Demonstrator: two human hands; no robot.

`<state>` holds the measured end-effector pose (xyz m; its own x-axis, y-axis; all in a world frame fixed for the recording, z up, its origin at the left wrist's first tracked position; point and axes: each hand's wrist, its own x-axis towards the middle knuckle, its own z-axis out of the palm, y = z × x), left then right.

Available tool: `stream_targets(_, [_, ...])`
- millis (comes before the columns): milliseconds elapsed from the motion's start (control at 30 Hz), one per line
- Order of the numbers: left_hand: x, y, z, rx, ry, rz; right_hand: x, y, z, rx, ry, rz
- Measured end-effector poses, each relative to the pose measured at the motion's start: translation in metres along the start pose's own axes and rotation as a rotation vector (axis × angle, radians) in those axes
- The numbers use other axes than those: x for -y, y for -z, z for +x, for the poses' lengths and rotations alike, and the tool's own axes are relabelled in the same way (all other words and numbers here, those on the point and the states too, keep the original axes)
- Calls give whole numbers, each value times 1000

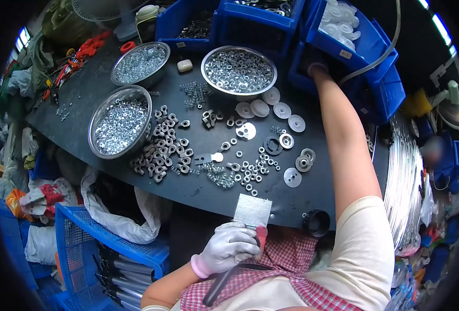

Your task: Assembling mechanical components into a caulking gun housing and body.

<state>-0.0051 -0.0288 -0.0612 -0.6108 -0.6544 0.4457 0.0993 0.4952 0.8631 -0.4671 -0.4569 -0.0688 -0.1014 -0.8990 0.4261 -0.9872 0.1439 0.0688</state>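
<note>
My left hand (230, 243), in a white glove with a pink cuff, is closed around a long dark rod-like piece (220, 286) with a red end (261, 234). It is at the near table edge, just below a silvery square plate (253, 209). My right arm reaches far forward, and its hand is inside a blue bin (298, 72); only the glove's cuff (318, 67) shows, so its fingers are hidden. Between the arms lie loose nuts (255, 170), small springs (221, 177), metal lugs (162, 150), a flat metal strip (209, 158) and pale round discs (260, 108).
Metal bowls of small hardware, such as the left bowl (92, 127) and the middle bowl (203, 78), stand on the dark table. Red-handled tools (87, 49) lie far left. A black cup (316, 223) sits at the near edge. Bundled metal rods (403, 181) stand right; a blue crate (79, 223) is lower left.
</note>
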Motion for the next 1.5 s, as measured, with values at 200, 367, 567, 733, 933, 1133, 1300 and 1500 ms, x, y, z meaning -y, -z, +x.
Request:
stream_targets(200, [2,0,1,-39,-55,26,36,48,-11,-54,248,-171])
stream_targets(367, [2,-1,-4,-30,-6,-10,48,70,-23,26,212,-85])
stream_targets(567, [5,-2,-4,-33,1,6,58,89,-31,118,163,10])
stream_targets(733, [6,-2,-3,-25,-13,-7,47,87,-21,140,209,-65])
stream_targets(933, [5,0,-3,-36,-29,13,60,127,-65,16,262,-53])
stream_targets(1133, [5,-3,-3,-63,-26,-3,53,160,-154,-338,434,30])
stream_targets(1300, [5,-5,0,-88,-70,-2,38,148,-217,12,261,-29])
stream_targets(1500, [6,-7,-1,-129,-116,-11,63,172,-221,384,182,47])
